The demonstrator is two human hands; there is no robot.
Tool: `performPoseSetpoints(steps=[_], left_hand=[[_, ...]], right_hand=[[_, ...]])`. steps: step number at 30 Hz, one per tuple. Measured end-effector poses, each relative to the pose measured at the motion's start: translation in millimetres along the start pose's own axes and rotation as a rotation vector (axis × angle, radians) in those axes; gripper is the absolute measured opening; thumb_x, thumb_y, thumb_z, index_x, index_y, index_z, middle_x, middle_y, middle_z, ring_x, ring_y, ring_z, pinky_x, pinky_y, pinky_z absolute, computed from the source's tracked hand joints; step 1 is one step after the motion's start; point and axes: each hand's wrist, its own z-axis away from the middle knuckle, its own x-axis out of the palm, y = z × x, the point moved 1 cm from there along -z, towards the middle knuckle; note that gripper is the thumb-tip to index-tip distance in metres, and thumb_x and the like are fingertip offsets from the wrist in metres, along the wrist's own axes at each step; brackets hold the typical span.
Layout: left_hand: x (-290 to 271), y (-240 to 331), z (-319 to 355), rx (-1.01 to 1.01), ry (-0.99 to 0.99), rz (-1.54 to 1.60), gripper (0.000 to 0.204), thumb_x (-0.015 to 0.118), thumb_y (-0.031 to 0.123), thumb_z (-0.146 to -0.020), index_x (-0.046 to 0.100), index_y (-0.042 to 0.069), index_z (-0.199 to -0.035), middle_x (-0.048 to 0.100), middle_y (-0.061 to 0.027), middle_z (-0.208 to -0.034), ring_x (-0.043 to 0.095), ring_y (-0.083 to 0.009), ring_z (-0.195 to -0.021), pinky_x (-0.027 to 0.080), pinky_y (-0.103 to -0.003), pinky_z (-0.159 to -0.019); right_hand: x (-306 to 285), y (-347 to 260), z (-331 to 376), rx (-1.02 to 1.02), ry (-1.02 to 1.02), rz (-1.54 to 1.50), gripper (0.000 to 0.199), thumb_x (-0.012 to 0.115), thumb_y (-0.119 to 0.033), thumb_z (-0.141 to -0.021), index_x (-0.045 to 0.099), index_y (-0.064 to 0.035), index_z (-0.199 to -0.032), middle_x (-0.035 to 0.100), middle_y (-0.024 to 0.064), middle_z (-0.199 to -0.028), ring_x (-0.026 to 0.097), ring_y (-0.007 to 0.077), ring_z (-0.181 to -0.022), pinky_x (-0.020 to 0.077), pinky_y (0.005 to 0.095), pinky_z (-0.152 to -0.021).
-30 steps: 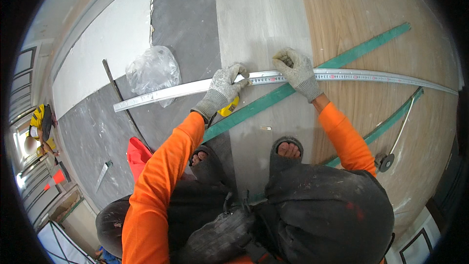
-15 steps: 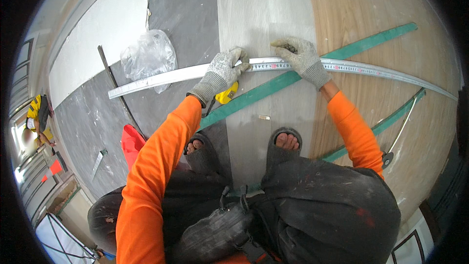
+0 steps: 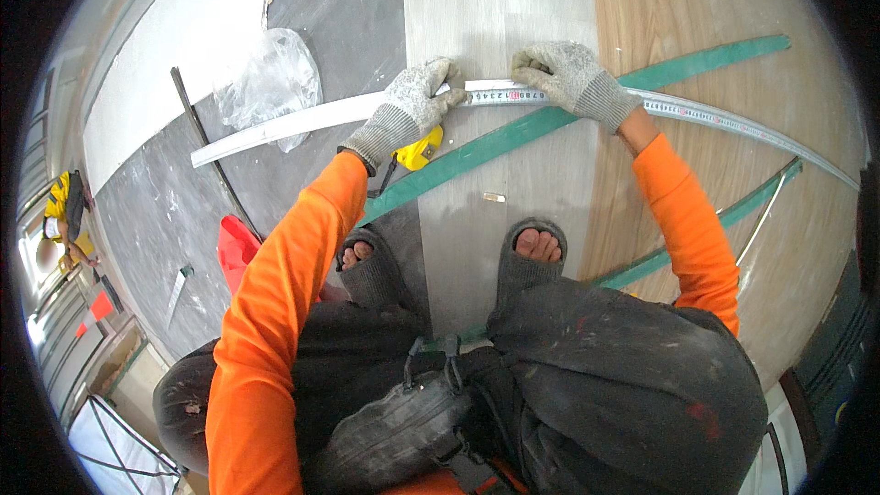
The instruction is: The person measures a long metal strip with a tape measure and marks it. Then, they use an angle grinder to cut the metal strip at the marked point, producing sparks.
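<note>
Underfoot, the floor [image 3: 477, 0] runs in bands: white at nine o'clock, dark grey, pale grey, then wood at three. Both gloved hands press flat on a long metal ruler [image 3: 715, 115] lying across them: left hand [image 3: 412, 101] at eleven o'clock, right hand [image 3: 559, 73] at one. A yellow tape measure [image 3: 419, 148] sits under the left wrist. Green strips [image 3: 550, 124] cross beneath; a plastic bag [image 3: 270, 78] lies at ten.

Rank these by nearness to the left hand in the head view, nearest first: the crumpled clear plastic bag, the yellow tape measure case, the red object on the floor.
From the left hand:
1. Yellow tape measure case, just below the hand.
2. Clear plastic bag, off to its left, on the grey floor.
3. Red object, lower left, beside the orange sleeve.
</note>
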Motion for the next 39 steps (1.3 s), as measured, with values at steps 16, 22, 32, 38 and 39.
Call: performPoseSetpoints(steps=[16,22,32,38,39], left_hand=[[0,2,1,0.02,0.035,0.023,0.036,0.064,0.035,-0.1,0.063,0.006,-0.121,0.069,-0.0162,-0.115,0.065,-0.0309,-0.116,0.049,-0.043,-0.102],[-3,1,0,-0.001,-0.025,0.012,0.047,0.064,0.04,-0.1,0.056,0.007,-0.132,0.065,-0.0187,-0.121,0.063,-0.0312,-0.119,0.048,-0.044,-0.105],[11,-11,-4,0.044,0.091,0.015,0.04,0.062,0.039,-0.1,0.062,0.007,-0.125,0.067,-0.0174,-0.119,0.064,-0.0312,-0.118,0.049,-0.043,-0.103],[3,-4,-3,0.012,0.022,0.001,0.037,0.063,0.037,-0.101,0.061,0.008,-0.124,0.067,-0.0162,-0.119,0.065,-0.0296,-0.116,0.049,-0.043,-0.103],[6,-9,-3,0.032,0.048,0.012,0.036,0.063,0.038,-0.101,0.061,0.009,-0.121,0.067,-0.0154,-0.118,0.065,-0.0284,-0.115,0.05,-0.042,-0.101]], right_hand=[[4,7,-4,-0.171,0.032,0.186,0.034,0.055,-0.04,-0.103,0.07,-0.0095,-0.109,0.072,0.0154,-0.1,0.069,0.0329,-0.096,0.0526,0.0463,-0.092],[7,2,-4,-0.132,0.043,0.192,0.033,0.056,-0.038,-0.102,0.07,-0.009,-0.108,0.073,0.0153,-0.098,0.07,0.0336,-0.093,0.0537,0.0464,-0.09],[11,1,-5,-0.137,0.081,0.189,0.031,0.058,-0.037,-0.101,0.068,-0.0078,-0.105,0.073,0.0167,-0.098,0.071,0.0344,-0.093,0.0546,0.0468,-0.088],[5,-3,-7,-0.127,0.009,0.208,0.031,0.058,-0.037,-0.102,0.068,-0.0081,-0.106,0.073,0.0167,-0.1,0.071,0.034,-0.095,0.0547,0.0463,-0.089],[4,-4,-7,-0.12,0.004,0.208,0.031,0.058,-0.037,-0.102,0.069,-0.0082,-0.106,0.073,0.0166,-0.1,0.071,0.0338,-0.095,0.0546,0.0461,-0.09]])
